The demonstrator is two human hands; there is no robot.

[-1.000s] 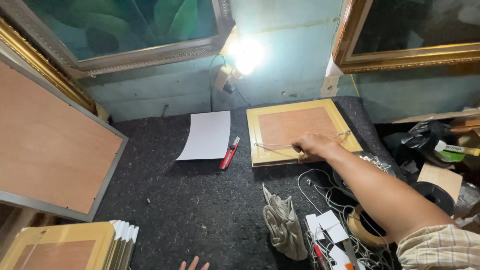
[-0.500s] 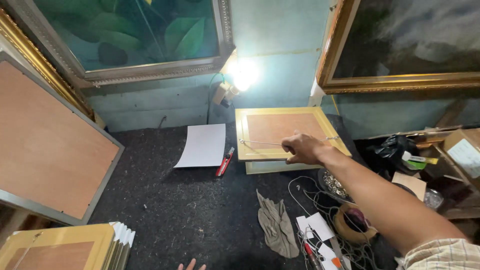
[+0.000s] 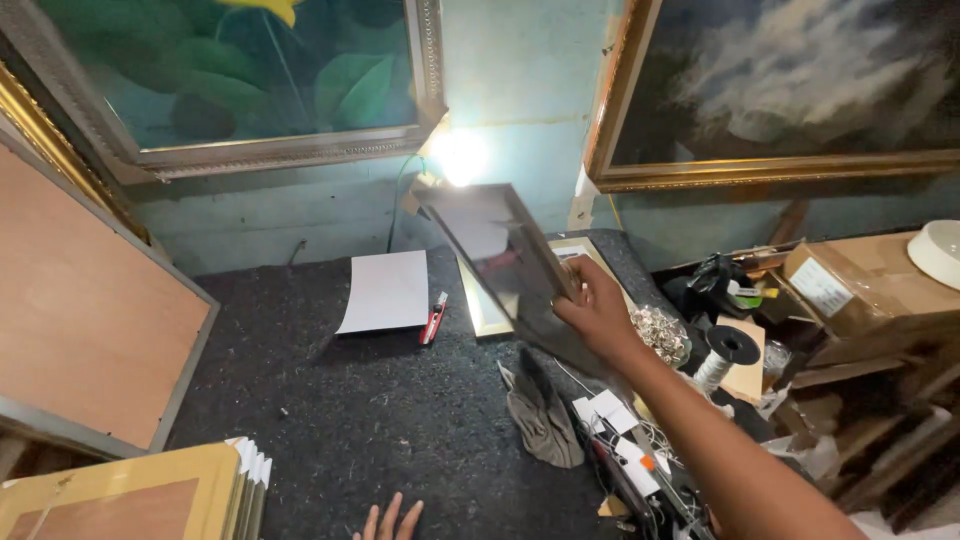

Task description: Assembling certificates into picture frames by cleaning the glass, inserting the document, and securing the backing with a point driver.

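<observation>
A flat backing panel (image 3: 500,250) is being lifted off the gold frame (image 3: 490,315) just right of centre. It's tilted steeply, its lower edge near the frame and its upper corner up by the bright lamp (image 3: 460,155) on the wall. The right hand (image 3: 598,312) is closed around the panel's right-hand edge, so that grip is shut on the panel. Only the fingertips of the left hand (image 3: 388,518) are seen at the bottom edge, spread flat on the dark carpeted bench (image 3: 300,420) with nothing held.

For a lift like this, the panel is probably best kept on its tilt and brought up slowly, since a one-edge hold lets a thin sheet flex or swing. The lamp and its cable sit close to the raised corner, so some clearance should be kept there. The white sheet (image 3: 385,290) and the red utility knife (image 3: 434,318) lie just left of the frame, and the grey rag (image 3: 540,415), labels and wire are crowded at lower right, so any set-down spot is better picked on the bare carpet at lower left.
</observation>
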